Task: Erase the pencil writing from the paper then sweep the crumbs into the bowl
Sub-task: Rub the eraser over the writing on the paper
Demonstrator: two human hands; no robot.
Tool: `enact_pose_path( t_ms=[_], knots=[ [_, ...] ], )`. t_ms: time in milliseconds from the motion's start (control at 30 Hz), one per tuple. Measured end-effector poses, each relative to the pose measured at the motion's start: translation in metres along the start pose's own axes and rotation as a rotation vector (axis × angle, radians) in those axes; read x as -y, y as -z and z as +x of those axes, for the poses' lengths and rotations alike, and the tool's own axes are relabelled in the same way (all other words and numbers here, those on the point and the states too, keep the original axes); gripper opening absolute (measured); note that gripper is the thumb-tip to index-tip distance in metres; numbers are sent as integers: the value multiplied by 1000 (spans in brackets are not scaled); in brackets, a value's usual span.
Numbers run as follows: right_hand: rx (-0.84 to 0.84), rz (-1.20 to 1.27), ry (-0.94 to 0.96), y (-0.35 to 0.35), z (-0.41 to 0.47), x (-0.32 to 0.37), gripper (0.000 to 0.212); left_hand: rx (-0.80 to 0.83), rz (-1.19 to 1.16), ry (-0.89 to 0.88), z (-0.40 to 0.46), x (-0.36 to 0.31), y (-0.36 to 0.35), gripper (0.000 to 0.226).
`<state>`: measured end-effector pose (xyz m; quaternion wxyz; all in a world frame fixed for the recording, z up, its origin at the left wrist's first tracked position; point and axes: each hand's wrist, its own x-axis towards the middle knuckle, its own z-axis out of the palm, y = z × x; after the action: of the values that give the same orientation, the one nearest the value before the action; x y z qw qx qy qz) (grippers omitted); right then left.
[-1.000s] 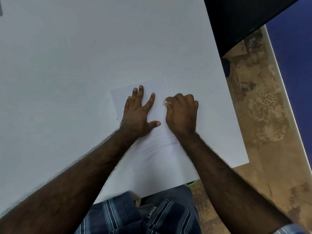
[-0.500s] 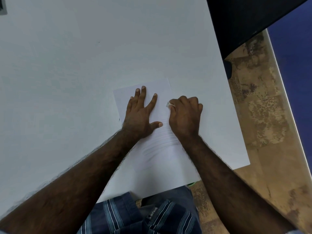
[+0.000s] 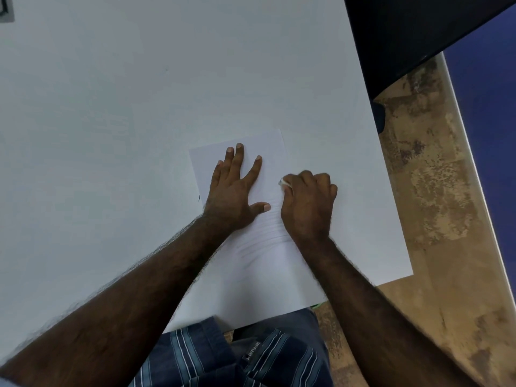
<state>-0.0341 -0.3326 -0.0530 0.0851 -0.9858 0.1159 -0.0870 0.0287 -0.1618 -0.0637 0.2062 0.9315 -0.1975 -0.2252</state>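
Note:
A white sheet of paper point(image 3: 265, 252) lies on the white table point(image 3: 139, 107) near its front right corner, with faint pencil lines across its middle. My left hand point(image 3: 234, 188) lies flat on the paper's upper left, fingers spread and straight. My right hand point(image 3: 308, 202) is curled round a small white eraser point(image 3: 284, 182), whose tip peeks out by the fingers and touches the paper. No bowl is in view.
A dark object point(image 3: 418, 32) fills the upper right beyond the table's right edge. Brown mottled floor point(image 3: 435, 191) and a blue surface point(image 3: 491, 135) lie to the right. A grey item point(image 3: 5, 9) sits at the table's far left corner.
My right hand with the eraser has shifted slightly down and to the right on the paper. My left hand has kept its place on the sheet.

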Motion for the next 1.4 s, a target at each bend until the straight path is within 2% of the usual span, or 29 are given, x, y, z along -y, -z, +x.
enact_pose_path(
  t_ms=[133, 367, 633, 733, 833, 1033, 1233, 1400],
  knots=[
    [49, -10, 40, 8, -32, 0, 13, 15, -2, 12, 1, 1, 1, 109],
    [-3, -28, -22, -4, 12, -7, 12, -6, 3, -6, 1, 2, -2, 109],
    [49, 68, -22, 16, -28, -13, 10, -8, 3, -3, 1, 3, -2, 109],
    [109, 122, 104, 12, -20, 0, 13, -20, -14, -11, 1, 5, -3, 111],
    [157, 71, 232, 2, -7, 6, 14, -29, -12, -20, 1, 5, -4, 111],
    [46, 37, 1, -2, 32, 10, 14, -40, 1, -22, 1, 6, -6, 111],
    [140, 100, 116, 8, -19, 21, 17, -41, -18, -25, 0, 5, -5, 111],
    [57, 20, -26, -4, 33, 9, 15, -35, -19, -25, 1, 7, -5, 113]
  ],
)
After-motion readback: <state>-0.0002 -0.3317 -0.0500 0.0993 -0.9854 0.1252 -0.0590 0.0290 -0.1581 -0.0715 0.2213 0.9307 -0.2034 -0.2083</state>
